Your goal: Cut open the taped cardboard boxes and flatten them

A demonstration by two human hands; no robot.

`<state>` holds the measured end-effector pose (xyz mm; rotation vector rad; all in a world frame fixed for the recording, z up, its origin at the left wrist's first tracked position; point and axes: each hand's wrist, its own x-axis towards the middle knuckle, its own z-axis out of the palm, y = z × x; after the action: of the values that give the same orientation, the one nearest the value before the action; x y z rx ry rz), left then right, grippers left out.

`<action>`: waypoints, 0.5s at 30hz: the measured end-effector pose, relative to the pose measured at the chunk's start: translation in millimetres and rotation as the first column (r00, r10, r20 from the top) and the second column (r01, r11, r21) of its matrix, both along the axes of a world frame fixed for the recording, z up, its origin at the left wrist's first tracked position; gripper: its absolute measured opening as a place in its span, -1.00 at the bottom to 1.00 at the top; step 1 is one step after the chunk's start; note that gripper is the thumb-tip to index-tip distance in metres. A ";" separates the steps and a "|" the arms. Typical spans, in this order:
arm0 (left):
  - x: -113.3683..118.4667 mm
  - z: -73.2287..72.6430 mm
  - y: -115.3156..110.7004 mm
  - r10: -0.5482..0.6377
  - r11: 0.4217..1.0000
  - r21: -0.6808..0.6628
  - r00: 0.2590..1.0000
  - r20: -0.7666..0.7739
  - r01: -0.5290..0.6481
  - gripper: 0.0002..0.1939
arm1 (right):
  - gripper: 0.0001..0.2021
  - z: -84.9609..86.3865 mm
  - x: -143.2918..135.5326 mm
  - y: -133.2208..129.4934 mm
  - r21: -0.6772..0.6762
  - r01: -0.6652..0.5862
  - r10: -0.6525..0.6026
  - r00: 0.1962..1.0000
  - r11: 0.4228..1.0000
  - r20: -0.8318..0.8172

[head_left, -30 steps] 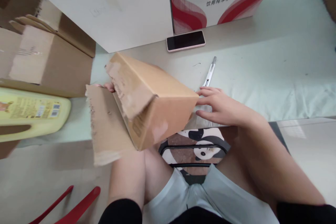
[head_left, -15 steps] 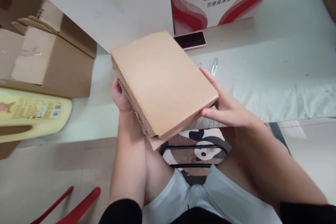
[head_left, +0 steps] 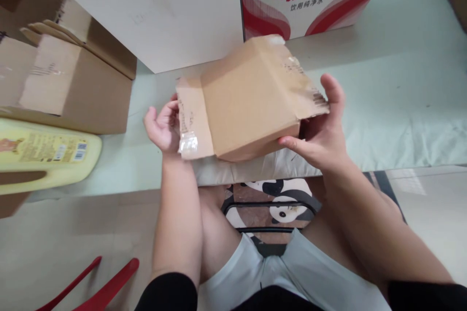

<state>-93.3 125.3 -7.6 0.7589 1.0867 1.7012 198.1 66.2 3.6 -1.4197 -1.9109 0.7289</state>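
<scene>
A tan cardboard box with torn flaps [head_left: 250,102] is positioned between the person's bare left hand [head_left: 164,126] and bare right hand [head_left: 326,133], over the near part of a table covered in pale green cloth [head_left: 386,102]. Behind it stand, side by side, a large white rectangular carton [head_left: 164,14], left, and a red-and-white printed carton [head_left: 310,14], right. Far left are brown rectangular cardboard boxes [head_left: 100,85]; before these lies a yellow plastic jug [head_left: 75,167].

carton [head_left: 251,99] underside: hidden | yellow jug [head_left: 53,150]: left-cropped | white box [head_left: 160,19]: top-cropped
</scene>
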 end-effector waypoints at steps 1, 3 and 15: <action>0.4 0.0 -0.3 0.020 1.000 -0.014 0.999 -0.035 -0.020 -0.52 | 0.05 -3.0 0.0 0.9 0.010 0.034 -0.033 0.999 0.999 -0.009; 6.0 1.3 -3.1 -0.001 0.998 -0.056 0.996 -0.092 -0.004 -0.49 | -0.02 -7.7 0.6 2.5 0.018 0.111 -0.110 0.992 0.994 -0.058; 28.2 -5.1 -9.5 -0.148 0.982 -0.132 0.983 -0.110 0.133 -0.47 | -0.30 -12.1 5.2 6.6 -0.030 0.252 -0.254 0.956 0.967 -0.150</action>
<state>-65.1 115.9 -12.7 0.8465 1.1814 1.4703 203.3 72.8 -8.5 -1.5338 -1.5747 0.7032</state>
